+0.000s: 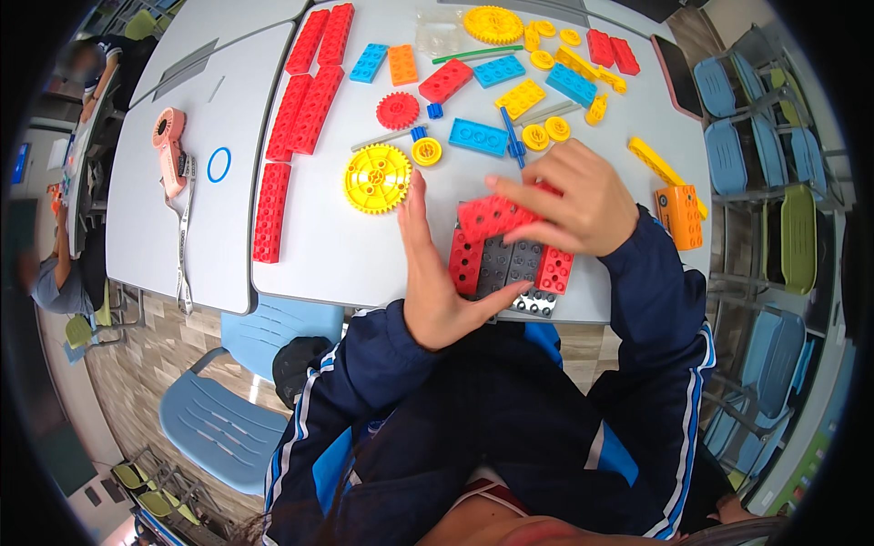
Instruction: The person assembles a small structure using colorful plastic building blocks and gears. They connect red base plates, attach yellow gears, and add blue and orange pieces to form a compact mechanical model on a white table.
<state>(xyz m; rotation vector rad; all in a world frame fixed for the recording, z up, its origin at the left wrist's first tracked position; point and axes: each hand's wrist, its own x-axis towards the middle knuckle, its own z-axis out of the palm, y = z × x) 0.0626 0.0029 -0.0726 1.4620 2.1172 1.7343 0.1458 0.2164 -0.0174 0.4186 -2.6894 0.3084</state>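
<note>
Between the thumb and fingers of my right hand [569,196] is a red building brick [492,217] with round holes. It is held tilted above a partly built block model near the table's front edge. That model has dark grey studded bricks [508,262] in the middle, with a red brick [464,264] along its left side and another red brick [555,269] along its right. My left hand [437,282] stands open at the model's left, thumb stretched toward its near edge and fingers pointing up. Just beyond its fingertips lies a large yellow gear [377,178].
Long red bricks [317,109] line the table's left part. Beyond my hands lie blue bricks [478,136], a red gear [398,110], yellow pulley wheels [535,137] and a big yellow gear [492,25]. An orange block [679,217] stands at right; a pink handheld fan [169,146] lies far left.
</note>
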